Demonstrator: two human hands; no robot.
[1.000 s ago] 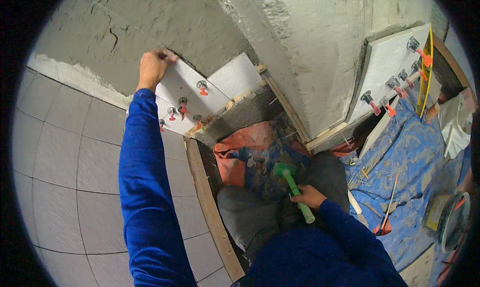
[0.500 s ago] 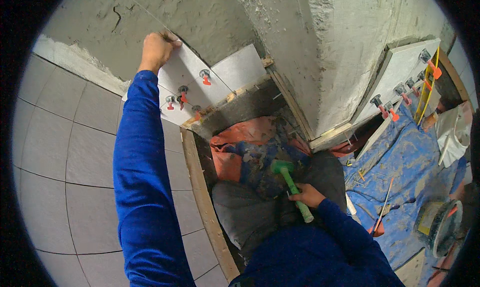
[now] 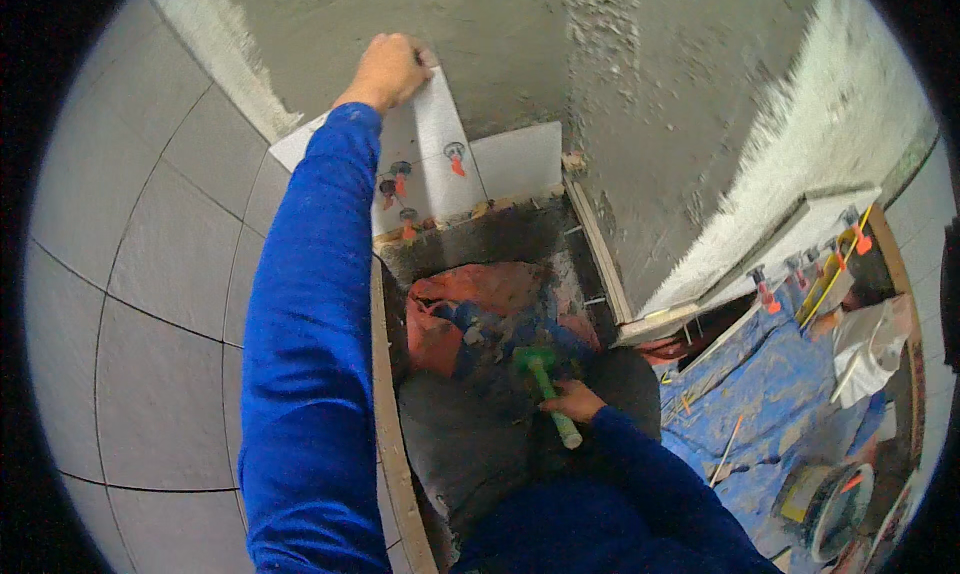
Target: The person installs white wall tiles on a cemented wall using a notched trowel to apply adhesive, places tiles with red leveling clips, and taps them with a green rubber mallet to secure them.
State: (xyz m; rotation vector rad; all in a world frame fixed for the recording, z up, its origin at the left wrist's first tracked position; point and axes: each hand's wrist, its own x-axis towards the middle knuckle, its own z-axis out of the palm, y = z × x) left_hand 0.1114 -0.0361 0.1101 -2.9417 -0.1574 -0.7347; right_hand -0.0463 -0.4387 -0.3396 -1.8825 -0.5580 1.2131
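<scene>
My left hand reaches up to the far wall, its fingers curled over the top edge of a pale wall tile. Beside that tile, to the right, sits a shorter pale tile. Several black levelling clips with orange-red tabs, one a levelling clip on the right, stand out along the joints below the hand. Low over my lap, my right hand is closed round the handle of a green mallet. The mallet's head points away from me, apart from the tiles.
Large grey tiles cover the left side. A wooden strip runs beside my legs, and a muddy orange-and-blue sheet lies ahead. At right, a bucket stands on a blue tarp, near another clipped tile.
My view has turned, so the far wall and tiles sit further right in the picture. The left hand stays at the tile's top edge; the right still holds the mallet low.
</scene>
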